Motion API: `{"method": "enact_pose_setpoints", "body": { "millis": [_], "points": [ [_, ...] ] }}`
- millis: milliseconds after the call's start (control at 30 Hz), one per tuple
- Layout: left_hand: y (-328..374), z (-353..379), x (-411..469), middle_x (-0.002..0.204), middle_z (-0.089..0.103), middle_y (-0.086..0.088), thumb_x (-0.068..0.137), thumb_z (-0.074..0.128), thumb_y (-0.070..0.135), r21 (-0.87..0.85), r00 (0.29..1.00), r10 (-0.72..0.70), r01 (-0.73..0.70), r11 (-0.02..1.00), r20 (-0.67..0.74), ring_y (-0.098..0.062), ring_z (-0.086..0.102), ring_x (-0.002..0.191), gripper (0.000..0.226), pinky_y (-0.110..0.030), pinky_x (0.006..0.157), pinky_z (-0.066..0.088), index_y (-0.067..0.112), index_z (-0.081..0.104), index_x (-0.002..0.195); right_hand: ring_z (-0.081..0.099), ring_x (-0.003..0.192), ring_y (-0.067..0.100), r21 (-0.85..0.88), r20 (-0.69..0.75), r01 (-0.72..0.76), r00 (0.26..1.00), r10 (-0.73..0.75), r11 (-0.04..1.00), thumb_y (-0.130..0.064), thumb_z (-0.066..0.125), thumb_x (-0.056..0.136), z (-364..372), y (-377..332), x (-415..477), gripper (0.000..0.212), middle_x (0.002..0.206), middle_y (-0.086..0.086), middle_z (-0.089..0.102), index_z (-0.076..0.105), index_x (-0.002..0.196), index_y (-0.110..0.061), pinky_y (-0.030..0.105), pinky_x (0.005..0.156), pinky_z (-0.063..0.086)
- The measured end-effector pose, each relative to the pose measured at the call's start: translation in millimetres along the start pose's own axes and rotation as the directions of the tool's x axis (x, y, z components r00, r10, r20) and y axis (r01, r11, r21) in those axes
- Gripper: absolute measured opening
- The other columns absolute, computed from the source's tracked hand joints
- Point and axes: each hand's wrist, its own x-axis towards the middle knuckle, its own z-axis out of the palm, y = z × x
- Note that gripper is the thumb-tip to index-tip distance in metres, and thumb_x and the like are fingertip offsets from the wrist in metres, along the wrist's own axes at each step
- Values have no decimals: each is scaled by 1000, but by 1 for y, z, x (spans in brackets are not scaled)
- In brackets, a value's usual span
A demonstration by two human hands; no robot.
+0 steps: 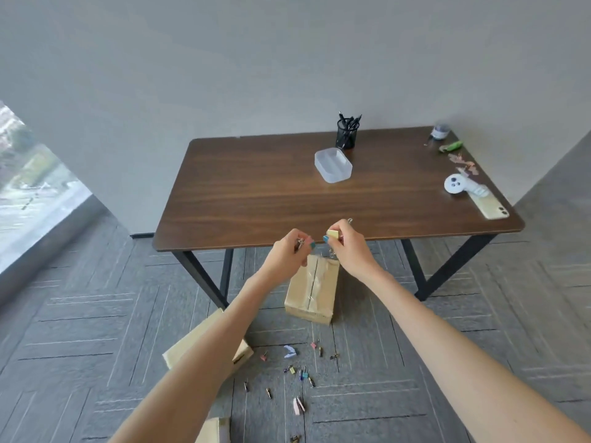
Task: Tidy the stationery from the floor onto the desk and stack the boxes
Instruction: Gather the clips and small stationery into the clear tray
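My left hand (289,249) and my right hand (347,246) are raised side by side at the near edge of the brown desk (262,193). Each pinches small binder clips: a teal one in the left, a yellow and a blue one (331,235) in the right. Several more coloured binder clips (300,374) and a pink stapler (299,405) lie scattered on the grey floor below. A taped cardboard box (315,290) stands on the floor under the desk edge. A second box (192,343) lies to the left, partly hidden by my left arm. A third box corner (217,430) shows at the bottom.
On the desk stand a clear plastic tub (332,164), a black pen holder (347,132), a white controller (457,185), a phone (491,207), pink clips (465,163), a green item (452,145) and a jar (440,131). Black desk legs (198,276) flank the box. A window is at left.
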Motion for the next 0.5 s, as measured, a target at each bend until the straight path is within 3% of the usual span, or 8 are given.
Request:
{"method": "enact_pose_setpoints", "body": {
  "millis": [133,333,500],
  "points": [
    [2,-4,31,67,58,5,101,45,28,-33,1000,11,-12,999,-10,-5,45,51,22,-17,48,36,13,53,115,59,87,19,6,-19,-29,999,29,1000,-16,49,98,-8,-4,29,13,103,3,59,50,111,-11,34,74,49],
    [3,1,90,62,58,6,100,46,34,-57,1000,6,-6,998,-5,-6,42,46,24,-20,46,36,13,54,111,58,79,16,25,-14,-69,997,69,997,-13,46,99,-22,15,89,13,105,6,60,50,111,-11,23,59,42],
    [6,17,161,60,58,7,99,48,35,-51,999,-37,36,998,-11,-5,42,44,20,-21,45,36,18,54,107,57,84,15,27,29,-91,996,90,995,-12,47,99,-38,44,164,13,107,5,59,49,112,-11,19,59,41]
  ]
}}
